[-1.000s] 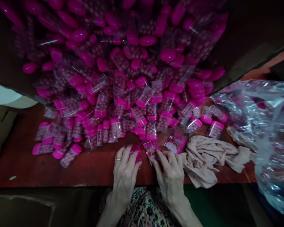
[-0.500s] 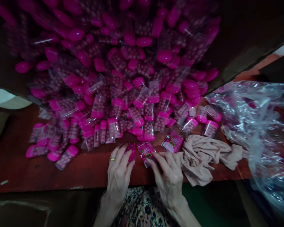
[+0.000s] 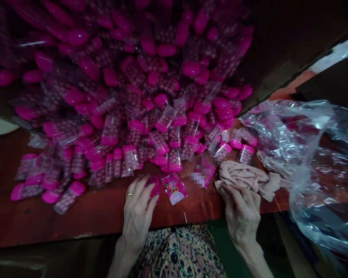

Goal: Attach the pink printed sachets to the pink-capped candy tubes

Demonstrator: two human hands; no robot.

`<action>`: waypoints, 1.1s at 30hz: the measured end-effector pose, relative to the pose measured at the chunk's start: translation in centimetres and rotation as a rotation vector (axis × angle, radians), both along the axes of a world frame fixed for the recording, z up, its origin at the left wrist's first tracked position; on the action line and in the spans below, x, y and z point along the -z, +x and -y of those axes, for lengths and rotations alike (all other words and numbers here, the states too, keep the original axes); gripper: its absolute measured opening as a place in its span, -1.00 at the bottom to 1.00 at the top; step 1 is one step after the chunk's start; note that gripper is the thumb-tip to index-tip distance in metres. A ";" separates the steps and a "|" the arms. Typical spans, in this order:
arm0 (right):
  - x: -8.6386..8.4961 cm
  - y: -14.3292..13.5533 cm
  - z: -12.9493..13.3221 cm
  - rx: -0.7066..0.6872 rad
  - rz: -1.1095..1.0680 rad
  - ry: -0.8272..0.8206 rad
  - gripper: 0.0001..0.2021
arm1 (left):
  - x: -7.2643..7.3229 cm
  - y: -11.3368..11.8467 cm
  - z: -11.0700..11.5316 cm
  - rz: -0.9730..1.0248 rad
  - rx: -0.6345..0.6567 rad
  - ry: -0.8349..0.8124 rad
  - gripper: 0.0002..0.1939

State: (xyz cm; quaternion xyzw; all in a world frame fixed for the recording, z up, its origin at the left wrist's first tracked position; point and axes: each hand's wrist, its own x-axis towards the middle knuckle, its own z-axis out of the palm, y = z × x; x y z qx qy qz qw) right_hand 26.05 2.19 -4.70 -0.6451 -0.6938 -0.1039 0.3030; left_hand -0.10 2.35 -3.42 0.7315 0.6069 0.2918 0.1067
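My left hand (image 3: 138, 204), with a ring on one finger, rests over a pink printed packet (image 3: 154, 188) on the red-brown table, its fingers bent around the packet's near side. Just right of it lies another pink packet (image 3: 174, 188), untouched. My right hand (image 3: 243, 208) pinches the left front edge of a crumpled beige cloth (image 3: 246, 175). Between the cloth and the middle packet is a third pink packet (image 3: 204, 173). Clear containers of small balls with pink caps (image 3: 130, 154) are heaped beyond both hands.
Crumpled clear plastic (image 3: 310, 154) covers the right side and hangs over the edge of the red-brown table (image 3: 98, 216). A few loose containers (image 3: 66, 199) lie at the left front. Dark surfaces flank the heap.
My right hand has let go of the middle packet and moved right onto the cloth, which is bunched differently. My left hand stays at its packet. The view has shifted slightly.
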 end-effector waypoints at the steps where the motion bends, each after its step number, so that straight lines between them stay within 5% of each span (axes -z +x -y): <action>1: -0.1 0.3 -0.4 0.002 0.002 0.012 -0.91 | 0.0 0.0 0.0 0.005 -0.001 0.007 -0.77; 8: -1.1 0.8 -1.8 0.024 -0.041 -0.012 -0.87 | 0.1 0.2 0.0 0.082 -0.029 0.002 -0.76; 11: -2.2 -2.1 -1.1 0.058 -0.082 0.017 -0.85 | -0.1 0.0 0.1 0.200 -0.034 -0.011 -0.79; 15: -3.2 -8.2 -0.2 -0.243 -0.237 -0.068 -0.86 | -0.6 -0.3 0.2 0.480 -0.114 -0.051 -0.76; 18: -2.9 -12.1 -0.5 -0.417 -0.329 -0.191 -0.86 | -0.8 -0.7 0.2 0.641 -0.230 -0.089 -0.78; 21: -1.8 -14.1 -0.9 -0.430 -0.299 -0.256 -0.87 | -0.9 -0.9 0.1 0.722 -0.312 -0.115 -0.80; 26: -0.7 -14.7 -0.9 -0.404 -0.265 -0.275 -0.81 | -0.8 -1.1 -0.3 0.782 -0.336 -0.127 -0.82; 33: -2.0 -14.0 -0.5 -0.395 -0.287 -0.176 -0.82 | -0.6 -1.3 0.8 0.915 -0.458 -0.064 -0.83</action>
